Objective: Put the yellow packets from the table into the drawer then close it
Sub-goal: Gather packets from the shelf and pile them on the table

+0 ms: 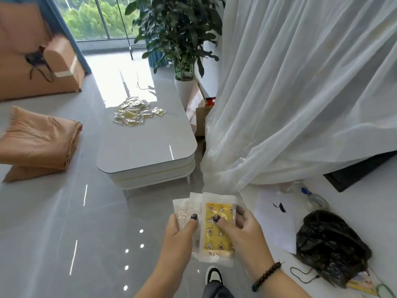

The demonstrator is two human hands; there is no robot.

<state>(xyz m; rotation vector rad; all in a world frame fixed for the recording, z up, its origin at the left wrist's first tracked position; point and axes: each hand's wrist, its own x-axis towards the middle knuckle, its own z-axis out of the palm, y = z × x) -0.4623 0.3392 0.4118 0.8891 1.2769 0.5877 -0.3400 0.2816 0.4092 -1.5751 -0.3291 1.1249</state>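
Across the grey tiled floor [43,233] stands one low white table [146,145] with rounded corners, its long side running away from the camera. Beside it on the right hangs one sheer white curtain [300,93], and behind the table's far end grows one large potted plant [178,31]. Two orange cushions [38,145] lie stacked on the floor to the left. One crumpled black bag [330,244] sits on a white surface at lower right.

On the far half of the table lies one loose heap of small yellow packets [134,111], shiny and overlapping, too many and too small to count, with one packet lying just apart at the heap's right edge.

Near the camera, both hands are raised side by side above the floor, holding flat pouches [214,224] fanned together: one shows a yellow printed panel, and at least two paler ones sit behind it to the left. The left hand [182,231] grips the pale ones, thumb pressed on top. The right hand [242,229], a beaded bracelet [266,276] on its wrist, pinches the yellow-panelled pouch, thumb on its front and fingers curled behind its right edge.
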